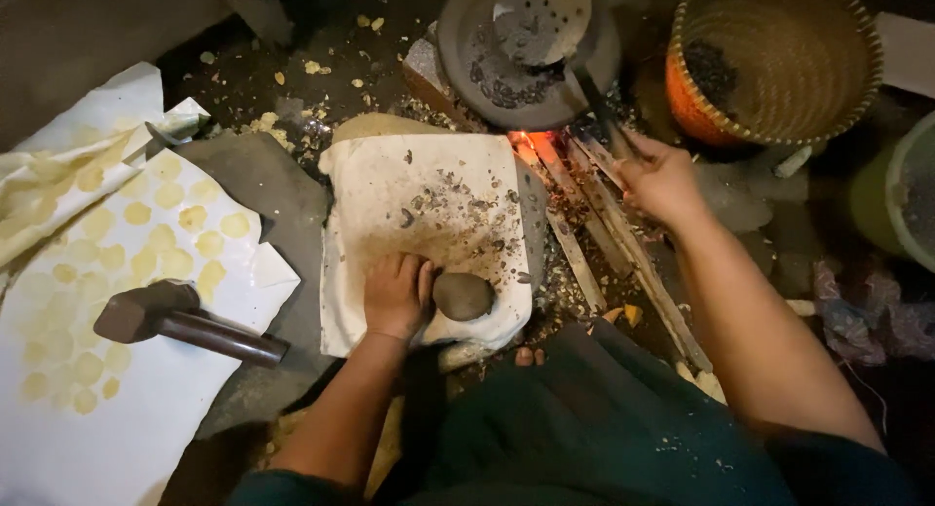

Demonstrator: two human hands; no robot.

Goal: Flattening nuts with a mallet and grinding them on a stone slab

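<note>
Nearest you is your dark green lap (604, 418), with both forearms reaching out over it. Far off to the left of your left-hand fingers, a dark hammer (180, 321) lies on a white sheet (146, 409) dotted with flat pale-yellow discs (180, 243). Your left hand (394, 297) rests palm down on a stained white cloth (390, 189) draped over a stone, fingers together and flat, gripping nothing; just to their right, touching or nearly so, sits a round grey stone (463, 296). Beyond those fingertips the cloth is strewn with dark husk bits (458, 209). Further right, long wooden sticks (594, 233) run toward a small orange glow (531, 139) under a dark pan (506, 77) holding black seeds and a perforated ladle (545, 14). Your right hand (662, 180) reaches over the far ends of the sticks, fingers curled about the ladle's thin dark handle (596, 107), though how firmly you cannot tell. Beyond and to the right of those fingers stands a woven basket (779, 63).
</note>
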